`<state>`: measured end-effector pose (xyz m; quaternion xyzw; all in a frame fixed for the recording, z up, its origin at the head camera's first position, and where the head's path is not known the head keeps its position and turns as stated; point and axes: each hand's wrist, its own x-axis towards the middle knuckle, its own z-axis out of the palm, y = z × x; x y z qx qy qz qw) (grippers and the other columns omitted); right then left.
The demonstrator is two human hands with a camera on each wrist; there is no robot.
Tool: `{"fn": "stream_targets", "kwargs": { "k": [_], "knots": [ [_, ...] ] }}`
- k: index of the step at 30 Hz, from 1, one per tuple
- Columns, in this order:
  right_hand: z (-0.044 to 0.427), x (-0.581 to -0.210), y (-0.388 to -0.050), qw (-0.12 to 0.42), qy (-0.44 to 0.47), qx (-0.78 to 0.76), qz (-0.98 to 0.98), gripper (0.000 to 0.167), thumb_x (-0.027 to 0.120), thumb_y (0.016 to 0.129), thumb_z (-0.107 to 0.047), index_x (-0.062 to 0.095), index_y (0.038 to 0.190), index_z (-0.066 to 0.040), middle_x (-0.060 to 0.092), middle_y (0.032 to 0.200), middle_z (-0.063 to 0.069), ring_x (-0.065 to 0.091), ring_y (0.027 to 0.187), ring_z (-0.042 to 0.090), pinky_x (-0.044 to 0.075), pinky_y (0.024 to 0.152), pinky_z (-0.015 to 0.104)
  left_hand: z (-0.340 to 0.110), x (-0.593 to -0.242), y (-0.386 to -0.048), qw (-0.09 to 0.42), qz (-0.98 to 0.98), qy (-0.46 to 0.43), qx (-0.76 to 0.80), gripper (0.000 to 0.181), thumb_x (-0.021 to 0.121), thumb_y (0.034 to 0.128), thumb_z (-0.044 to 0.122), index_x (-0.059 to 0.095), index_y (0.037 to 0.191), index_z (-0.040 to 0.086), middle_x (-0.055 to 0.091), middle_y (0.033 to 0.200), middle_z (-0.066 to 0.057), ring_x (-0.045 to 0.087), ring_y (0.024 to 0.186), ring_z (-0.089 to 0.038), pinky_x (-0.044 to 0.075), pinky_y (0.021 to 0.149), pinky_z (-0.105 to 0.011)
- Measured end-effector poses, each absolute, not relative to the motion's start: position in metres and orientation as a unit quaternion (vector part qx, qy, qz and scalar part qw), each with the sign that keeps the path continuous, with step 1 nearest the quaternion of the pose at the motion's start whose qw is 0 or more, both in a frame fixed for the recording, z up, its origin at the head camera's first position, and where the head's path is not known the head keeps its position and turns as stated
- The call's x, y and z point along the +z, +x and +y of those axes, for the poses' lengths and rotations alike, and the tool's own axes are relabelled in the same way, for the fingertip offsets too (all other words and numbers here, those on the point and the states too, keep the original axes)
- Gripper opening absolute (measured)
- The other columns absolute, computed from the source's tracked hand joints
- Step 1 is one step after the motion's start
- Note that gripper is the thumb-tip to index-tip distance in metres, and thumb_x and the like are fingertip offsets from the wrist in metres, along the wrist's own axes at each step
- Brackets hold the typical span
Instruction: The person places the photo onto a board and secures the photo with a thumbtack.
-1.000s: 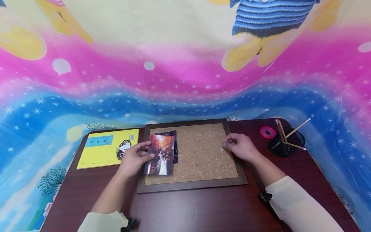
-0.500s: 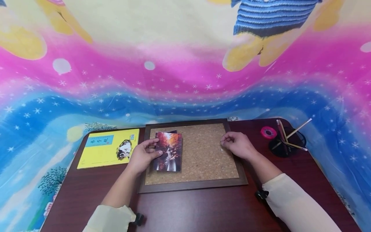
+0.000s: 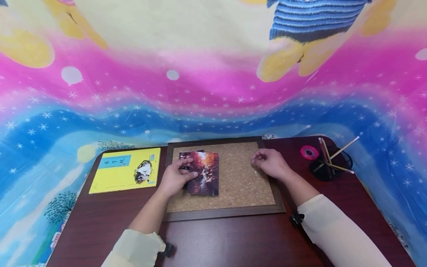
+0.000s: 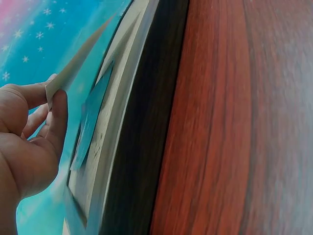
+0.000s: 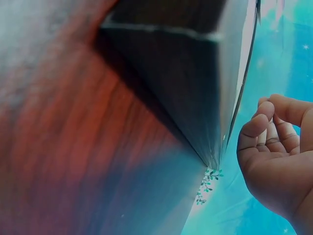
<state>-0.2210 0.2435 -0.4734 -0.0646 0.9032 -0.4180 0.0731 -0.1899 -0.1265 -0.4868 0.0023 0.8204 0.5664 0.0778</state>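
A glossy photo (image 3: pixel 204 178) of an orange autumn stream is pinched at its left edge by my left hand (image 3: pixel 176 178). In the left wrist view the photo (image 4: pixel 73 58) stands tilted, clear of the surface below. Behind it a darker photo (image 3: pixel 184 157) lies on the framed cork board (image 3: pixel 238 189), mostly hidden. My right hand (image 3: pixel 271 163) hovers over the board's right side, fingers curled and thumb near the fingertips. In the right wrist view nothing shows between the fingertips of that hand (image 5: pixel 279 152). A tiny pale speck (image 3: pixel 255 171) lies beneath it on the cork.
A yellow book (image 3: pixel 116 176) lies left of the board. To the right are a pink tape roll (image 3: pixel 309 152) and a black pen holder (image 3: pixel 321 170) with several pencils. A printed cloth (image 3: pixel 213 92) hangs behind the dark red table (image 3: pixel 227 241).
My left hand has carried the photo rightward across the board, first over the darker photo, then partly past it. My right hand has shifted slightly left.
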Motion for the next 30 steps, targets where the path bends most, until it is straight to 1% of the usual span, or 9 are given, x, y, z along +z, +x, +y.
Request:
{"fn": "stream_targets", "kwargs": {
  "k": [5,11,16,22,26,30],
  "knots": [
    [0.24,-0.474,-0.226,0.065,-0.066,-0.41,0.907,0.009,0.072,0.094,-0.017,0.076,0.101,-0.013,0.071,0.09,0.003,0.064,0.082,0.02,0.051,0.075,0.037,-0.116,-0.488,-0.193,0.078,0.824,0.013,0.561,0.054,0.085,0.0865,0.011,0.067,0.138,0.013,0.065,0.129,-0.011,0.07,0.096,-0.022,0.059,0.077,-0.034],
    [0.235,-0.473,-0.231,0.059,-0.067,-0.409,0.908,0.009,0.073,0.093,-0.018,0.076,0.1,-0.013,0.072,0.089,0.002,0.065,0.081,0.019,0.051,0.076,0.037,-0.104,-0.489,-0.195,0.078,0.828,0.016,0.555,0.053,0.086,0.0858,0.013,0.068,0.136,0.013,0.066,0.127,-0.01,0.068,0.094,-0.021,0.058,0.074,-0.033],
    [0.231,-0.471,-0.234,0.063,-0.063,-0.411,0.907,0.01,0.073,0.093,-0.018,0.076,0.1,-0.012,0.072,0.09,0.003,0.065,0.083,0.02,0.052,0.076,0.037,-0.097,-0.49,-0.197,0.077,0.838,0.009,0.54,0.054,0.088,0.0844,0.017,0.069,0.135,0.016,0.068,0.125,-0.006,0.068,0.094,-0.019,0.057,0.073,-0.033],
    [0.226,-0.47,-0.238,0.073,-0.063,-0.408,0.908,0.012,0.071,0.095,-0.017,0.075,0.105,-0.011,0.072,0.095,0.005,0.065,0.084,0.021,0.053,0.077,0.038,-0.087,-0.495,-0.2,0.081,0.832,0.018,0.549,0.054,0.086,0.0859,0.016,0.067,0.136,0.012,0.067,0.126,-0.009,0.067,0.091,-0.018,0.057,0.072,-0.032],
    [0.223,-0.471,-0.241,0.078,-0.066,-0.411,0.906,0.012,0.071,0.095,-0.016,0.075,0.104,-0.011,0.072,0.094,0.005,0.066,0.082,0.02,0.054,0.077,0.037,-0.081,-0.497,-0.201,0.082,0.832,0.024,0.549,0.053,0.085,0.0873,0.016,0.067,0.136,0.009,0.066,0.125,-0.01,0.067,0.089,-0.018,0.057,0.071,-0.032],
    [0.222,-0.472,-0.243,0.08,-0.068,-0.411,0.906,0.01,0.071,0.094,-0.015,0.075,0.102,-0.012,0.072,0.091,0.004,0.067,0.08,0.02,0.054,0.076,0.037,-0.075,-0.497,-0.202,0.082,0.843,0.028,0.53,0.052,0.084,0.089,0.02,0.066,0.137,0.01,0.067,0.124,-0.009,0.067,0.087,-0.016,0.056,0.071,-0.032]
  ]
}}
